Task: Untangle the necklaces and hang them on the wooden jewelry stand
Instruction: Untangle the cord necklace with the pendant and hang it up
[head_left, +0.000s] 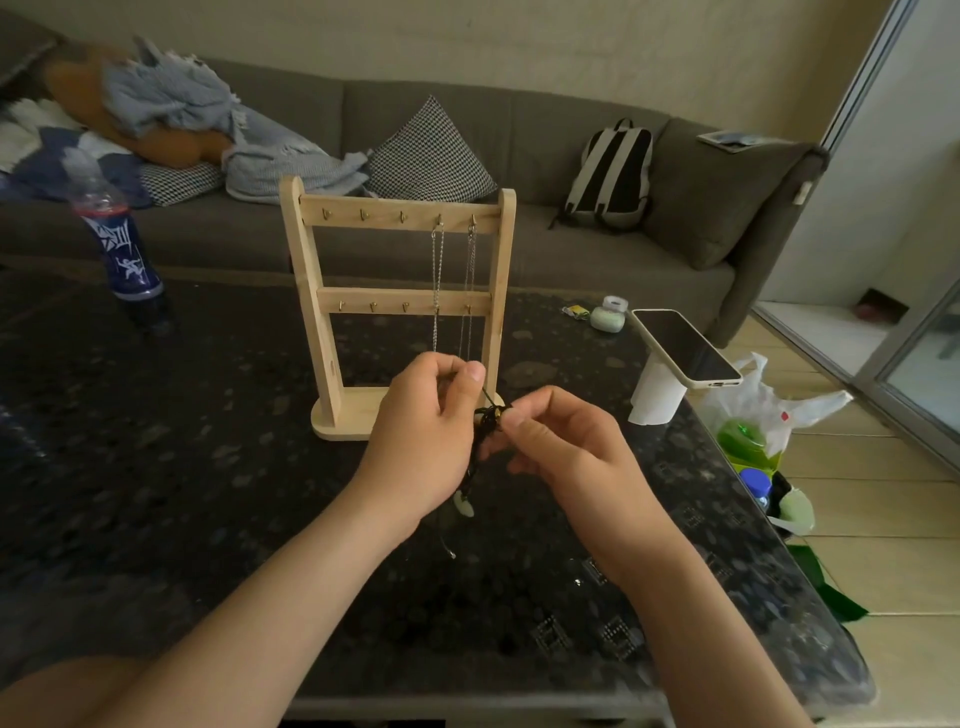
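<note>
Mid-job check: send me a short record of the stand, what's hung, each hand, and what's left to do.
stand: upright on the table
hung: two chains, on the two rightmost top hooks
free: the other three top hooks
left hand: pinches the cord
right hand: pinches the cord at its knot
cord: black, tangled, held in front of the stand; pendant dangles below the hands
left to do: untangle the cord and hang it

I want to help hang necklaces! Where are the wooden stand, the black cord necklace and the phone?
wooden stand (384, 214): head view, on its top bar between two hooks.
black cord necklace (487, 415): head view, on the tangled knot of cord.
phone (685, 345): head view, on the middle of its dark screen.
</note>
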